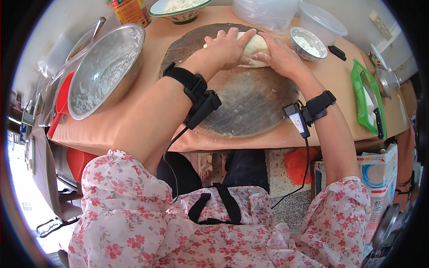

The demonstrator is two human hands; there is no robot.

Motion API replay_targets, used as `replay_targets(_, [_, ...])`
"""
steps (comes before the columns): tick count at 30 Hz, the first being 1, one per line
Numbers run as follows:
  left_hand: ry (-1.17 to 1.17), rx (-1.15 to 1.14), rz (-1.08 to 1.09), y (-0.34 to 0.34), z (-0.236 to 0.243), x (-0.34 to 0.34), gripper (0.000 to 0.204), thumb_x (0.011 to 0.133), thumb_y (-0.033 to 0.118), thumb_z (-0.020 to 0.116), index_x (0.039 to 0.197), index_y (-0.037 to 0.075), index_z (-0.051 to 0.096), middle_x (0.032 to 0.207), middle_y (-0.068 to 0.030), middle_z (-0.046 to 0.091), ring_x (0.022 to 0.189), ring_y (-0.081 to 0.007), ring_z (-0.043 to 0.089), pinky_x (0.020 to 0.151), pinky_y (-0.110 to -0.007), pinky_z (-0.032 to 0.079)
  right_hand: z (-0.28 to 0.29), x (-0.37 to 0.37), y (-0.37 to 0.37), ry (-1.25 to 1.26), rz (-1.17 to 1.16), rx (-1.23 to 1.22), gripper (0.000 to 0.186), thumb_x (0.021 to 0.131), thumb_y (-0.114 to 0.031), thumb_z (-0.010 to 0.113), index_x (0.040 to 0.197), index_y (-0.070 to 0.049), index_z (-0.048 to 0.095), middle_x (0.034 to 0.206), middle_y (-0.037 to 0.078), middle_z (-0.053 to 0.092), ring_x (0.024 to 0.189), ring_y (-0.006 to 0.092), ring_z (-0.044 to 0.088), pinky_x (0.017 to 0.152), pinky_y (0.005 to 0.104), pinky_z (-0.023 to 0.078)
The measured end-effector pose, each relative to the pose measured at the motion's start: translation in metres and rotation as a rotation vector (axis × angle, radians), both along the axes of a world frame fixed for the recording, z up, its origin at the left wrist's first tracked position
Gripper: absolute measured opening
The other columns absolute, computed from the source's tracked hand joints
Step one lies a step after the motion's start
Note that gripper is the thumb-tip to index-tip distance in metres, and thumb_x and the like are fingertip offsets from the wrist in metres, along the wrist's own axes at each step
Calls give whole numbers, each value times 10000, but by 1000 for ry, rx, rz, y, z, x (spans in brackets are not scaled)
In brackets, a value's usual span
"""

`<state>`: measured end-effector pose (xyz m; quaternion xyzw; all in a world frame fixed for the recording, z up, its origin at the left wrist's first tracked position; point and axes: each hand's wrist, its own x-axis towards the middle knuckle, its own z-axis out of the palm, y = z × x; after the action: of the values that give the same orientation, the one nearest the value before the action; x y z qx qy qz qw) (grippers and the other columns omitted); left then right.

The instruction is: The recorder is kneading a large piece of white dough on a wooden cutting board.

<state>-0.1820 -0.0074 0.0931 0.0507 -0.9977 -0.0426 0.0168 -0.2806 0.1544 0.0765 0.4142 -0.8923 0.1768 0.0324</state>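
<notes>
A pale ball of dough (254, 44) sits on a round, floury wooden board (232, 102) toward its far edge. My left hand (228, 47) lies over the top and left side of it, fingers spread and curved onto its surface, hiding much of it. My right hand (277, 58) grips the right side, thumb pressed against the dough's front. Both hands are dusted with flour. A small patterned bowl of white powder (307, 47) stands right of the board.
A floury steel bowl (107, 71) and red dipper (62, 96) stand left; behind are a jar (129, 11), noodle bowl (176, 9), bagged items (261, 13) and lidded tub (321, 20). A green basket (366, 102) with a knife (379, 123) is near the table's right edge.
</notes>
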Motion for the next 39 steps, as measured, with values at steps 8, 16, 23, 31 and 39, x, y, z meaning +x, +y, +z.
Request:
replay_targets(8, [89, 60, -43, 1, -1, 10, 838, 768, 505, 728, 1461, 368, 276, 1400, -114, 421, 1247, -389, 440, 966, -589, 383, 6, 10, 6, -30, 11, 37, 693, 851, -536, 613, 1392, -145, 425, 1274, 174, 553, 1190, 343, 531, 980, 471, 424])
replay_targets(16, [115, 105, -129, 22, 7, 50, 801, 705, 338, 804, 1394, 334, 395, 1283, -82, 526, 1216, -336, 474, 953, -541, 394, -3, 68, 44, 129, 0, -72, 603, 866, -445, 636, 1321, -83, 478, 1139, 194, 600, 1061, 389, 568, 898, 481, 441])
replay_targets(23, [256, 132, -206, 35, -9, 121, 759, 708, 298, 795, 1374, 314, 431, 1230, -65, 534, 1159, -323, 497, 924, -486, 390, -20, 132, 64, 207, 62, -242, 642, 824, -425, 677, 1309, -48, 491, 1017, 192, 568, 906, 391, 561, 797, 475, 453])
replay_targets(31, [308, 184, -158, 11, -8, 170, 735, 696, 277, 787, 1357, 296, 466, 1205, -46, 539, 1164, -290, 488, 956, -463, 381, -43, 142, 71, -238, 198, -518, 529, 977, -344, 479, 1395, -23, 428, 1350, 214, 501, 1253, 372, 480, 1020, 440, 393])
replay_targets(39, [364, 194, 110, -8, -16, 156, 697, 738, 312, 760, 1365, 299, 457, 1240, -63, 531, 1178, -301, 486, 976, -466, 391, -36, 106, 43, 54, 28, 135, 604, 993, -499, 342, 1464, -121, 359, 1541, 130, 287, 1427, 307, 255, 1135, 506, 232])
